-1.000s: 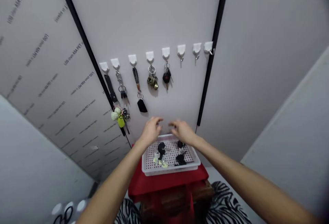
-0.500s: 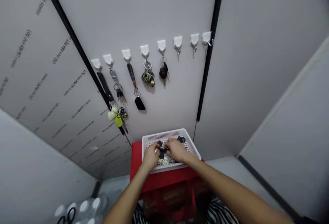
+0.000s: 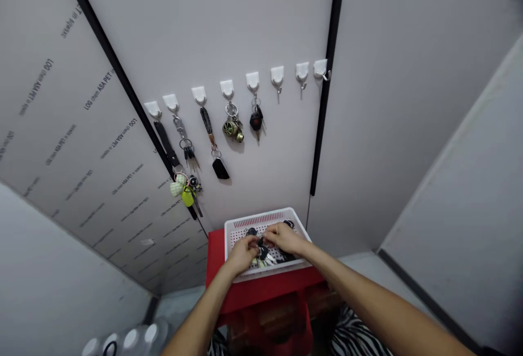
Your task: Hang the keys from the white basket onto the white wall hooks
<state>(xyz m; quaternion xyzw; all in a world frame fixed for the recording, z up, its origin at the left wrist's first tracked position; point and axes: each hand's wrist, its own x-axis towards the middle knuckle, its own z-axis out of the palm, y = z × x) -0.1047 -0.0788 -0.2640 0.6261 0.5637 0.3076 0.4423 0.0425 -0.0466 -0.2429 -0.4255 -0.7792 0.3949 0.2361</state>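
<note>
White plastic basket point(image 3: 265, 218): slotted walls, perforated base; sits on red fabric point(image 3: 273, 289).
Left hand point(image 3: 241, 256): reaching into basket, fingertips pinched on black-headed keys point(image 3: 264, 252).
Right hand point(image 3: 285, 238): close beside the left, fingertips pinched at the same set.
Black-headed keys: between the hands, silver blades fanned toward near wall; whether lifted off the base, cannot tell.
Other dark keys point(image 3: 252, 232): one set behind left fingertips, more around right hand, partly hidden.
White hooks point(image 3: 227, 88): eight in a row on pale panel point(image 3: 220, 24); leftmost five carry key sets.
Third hook: braided black strap point(image 3: 206, 121), black fob point(image 3: 220, 169) below.
Lower left corner: white-capped bottles point(image 3: 131, 338).
</note>
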